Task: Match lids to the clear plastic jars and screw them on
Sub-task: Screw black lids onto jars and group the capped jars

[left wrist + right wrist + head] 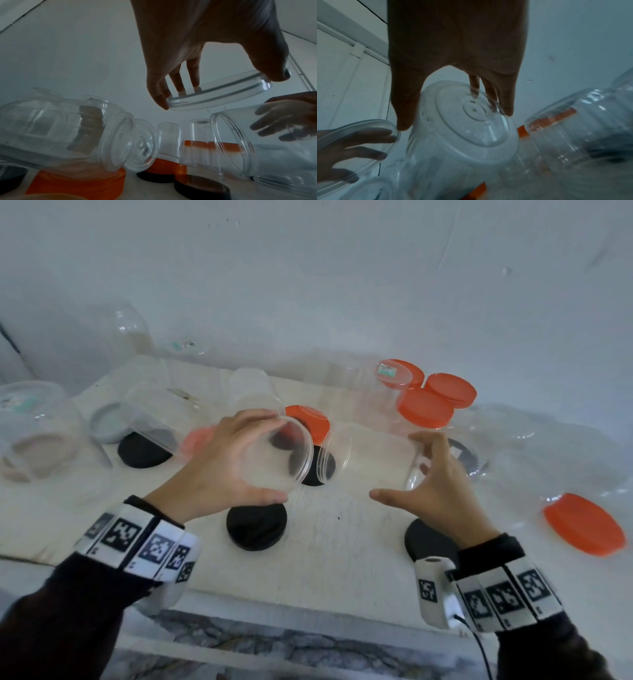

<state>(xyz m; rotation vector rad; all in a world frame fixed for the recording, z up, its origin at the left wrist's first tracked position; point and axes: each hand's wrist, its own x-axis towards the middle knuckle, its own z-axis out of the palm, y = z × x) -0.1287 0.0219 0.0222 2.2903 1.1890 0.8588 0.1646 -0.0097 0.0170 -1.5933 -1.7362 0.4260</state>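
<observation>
Whitewashed wall (342,285) rises behind a pale, worn board (342,542) that serves as the work surface; its near edge drops to a marbled grey ledge (274,645). Round black lids (257,527) and flat orange lids (584,523) lie scattered over it, and clear plastic jars crowd the left side and the back. A bare strip of board lies between the two wrists at the front.

The left hand (226,460) grips a round clear plastic lid (291,450) by its rim, thumb below and fingers above, raised off the board. The right hand (435,484) holds a clear plastic jar (274,155) lying on its side, its fingers spread around the base end (471,115). The jar's open mouth (330,453) faces the clear lid, just beside it, with a narrow gap between them.
</observation>
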